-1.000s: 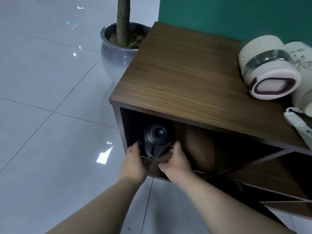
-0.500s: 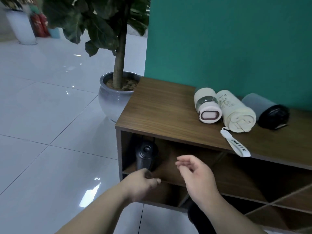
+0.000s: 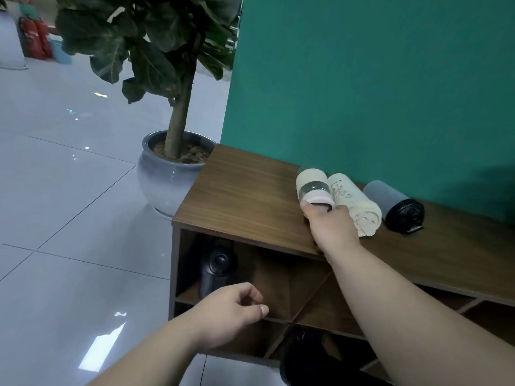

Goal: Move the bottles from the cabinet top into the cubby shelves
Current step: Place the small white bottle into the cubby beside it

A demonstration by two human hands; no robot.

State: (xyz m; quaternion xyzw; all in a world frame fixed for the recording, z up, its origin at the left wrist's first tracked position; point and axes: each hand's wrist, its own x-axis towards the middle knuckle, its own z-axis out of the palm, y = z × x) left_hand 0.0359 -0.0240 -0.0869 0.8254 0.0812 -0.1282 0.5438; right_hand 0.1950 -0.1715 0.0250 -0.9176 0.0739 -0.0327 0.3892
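Note:
Three bottles lie on their sides on the wooden cabinet top (image 3: 245, 196): a cream bottle with a clear band and pink cap (image 3: 312, 186), a pale cream bottle with a printed pattern (image 3: 352, 203), and a grey bottle with a black lid (image 3: 395, 204). My right hand (image 3: 331, 228) closes around the pink-capped end of the first bottle. A black bottle (image 3: 216, 270) stands in the top left cubby. My left hand (image 3: 231, 312) hovers loosely curled in front of that cubby, holding nothing.
A potted plant in a grey ceramic pot (image 3: 164, 176) stands on the tiled floor just left of the cabinet. A teal wall (image 3: 362, 79) rises behind the cabinet. Diagonal dividers (image 3: 312, 299) split the cubbies. Something dark (image 3: 303, 355) sits by the lowest cubby.
Both hands left the black bottle in the cubby. My right hand rose to the cabinet top and took hold of the pink-capped bottle. The view pulled back and up.

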